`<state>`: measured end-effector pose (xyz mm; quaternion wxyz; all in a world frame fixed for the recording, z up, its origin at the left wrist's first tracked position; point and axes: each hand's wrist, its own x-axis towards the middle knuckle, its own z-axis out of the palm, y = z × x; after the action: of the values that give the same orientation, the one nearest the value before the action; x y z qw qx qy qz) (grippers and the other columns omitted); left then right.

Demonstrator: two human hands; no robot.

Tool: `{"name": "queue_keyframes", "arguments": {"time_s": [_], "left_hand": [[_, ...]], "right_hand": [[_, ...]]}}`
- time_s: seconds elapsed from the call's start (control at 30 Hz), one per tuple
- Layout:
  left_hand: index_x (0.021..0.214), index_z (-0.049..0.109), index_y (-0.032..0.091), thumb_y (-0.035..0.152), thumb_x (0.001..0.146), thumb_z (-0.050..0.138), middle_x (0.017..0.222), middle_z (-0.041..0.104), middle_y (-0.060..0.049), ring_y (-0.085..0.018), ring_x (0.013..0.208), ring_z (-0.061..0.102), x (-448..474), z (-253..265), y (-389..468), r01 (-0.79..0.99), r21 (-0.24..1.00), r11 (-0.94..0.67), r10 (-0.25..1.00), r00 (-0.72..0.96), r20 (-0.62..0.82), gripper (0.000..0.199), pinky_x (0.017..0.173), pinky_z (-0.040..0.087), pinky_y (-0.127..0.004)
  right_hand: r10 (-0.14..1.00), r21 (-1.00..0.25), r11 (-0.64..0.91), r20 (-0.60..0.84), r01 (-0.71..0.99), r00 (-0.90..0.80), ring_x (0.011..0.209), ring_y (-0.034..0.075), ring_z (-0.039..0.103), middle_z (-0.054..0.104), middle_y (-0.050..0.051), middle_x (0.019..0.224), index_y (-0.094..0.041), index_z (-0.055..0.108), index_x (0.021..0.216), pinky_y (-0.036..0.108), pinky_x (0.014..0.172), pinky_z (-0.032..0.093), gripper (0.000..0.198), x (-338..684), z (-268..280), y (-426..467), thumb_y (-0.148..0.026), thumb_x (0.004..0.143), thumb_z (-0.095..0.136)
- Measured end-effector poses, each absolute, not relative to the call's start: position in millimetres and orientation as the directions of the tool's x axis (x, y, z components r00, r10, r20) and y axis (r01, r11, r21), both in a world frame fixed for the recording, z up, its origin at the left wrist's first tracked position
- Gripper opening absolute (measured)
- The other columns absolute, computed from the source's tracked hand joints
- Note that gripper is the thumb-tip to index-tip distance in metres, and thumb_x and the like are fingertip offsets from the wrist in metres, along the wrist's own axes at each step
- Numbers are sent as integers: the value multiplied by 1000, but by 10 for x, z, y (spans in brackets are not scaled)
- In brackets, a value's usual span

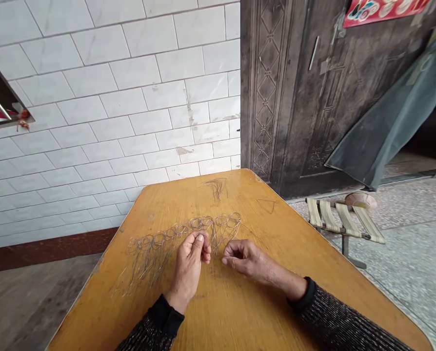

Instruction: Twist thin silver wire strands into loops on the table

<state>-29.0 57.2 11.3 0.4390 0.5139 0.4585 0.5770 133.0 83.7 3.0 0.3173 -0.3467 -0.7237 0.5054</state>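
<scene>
As my left hand pinches closed and my right hand curls loosely, any hold indiscernible, a brushing wrist could tangle the looped wires at centre-left.

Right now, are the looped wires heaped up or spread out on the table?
Spread out: the wires lie in a row of loops across the table.

The bare left hand points far, thumb against bent forefinger; the bare right hand points left, fingers curled.
</scene>
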Motion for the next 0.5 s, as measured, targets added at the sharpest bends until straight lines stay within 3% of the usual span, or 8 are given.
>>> {"name": "queue_keyframes", "arguments": {"time_s": [0.13,0.27,0.5], "left_hand": [[93,56,12,42,83,45,58,49,2,-9,49,46,-255,156,628,203,949,-241,965,-54,256,34,47,38,-20],[92,61,14,37,85,42,57,52,1,-10,48,47,-263,84,633,425,844,-329,925,-34,378,31,49,40,-21],[97,63,15,30,86,40,55,53,1,-9,47,48,-280,29,560,491,784,-381,913,69,401,29,48,39,-20]], "right_hand": [[805,-976,199,115,83,-583,40,4,42,47,-6,58,-15,53,81,16,39,34,22,1371,112,805,-35,73,59],[751,-991,132,117,-26,-650,38,2,46,57,-2,69,-15,51,80,15,38,36,27,1368,134,770,-40,74,58],[807,-992,127,99,7,-583,27,2,35,53,-6,48,-15,49,78,14,29,26,30,1364,83,754,-45,79,51]]}}
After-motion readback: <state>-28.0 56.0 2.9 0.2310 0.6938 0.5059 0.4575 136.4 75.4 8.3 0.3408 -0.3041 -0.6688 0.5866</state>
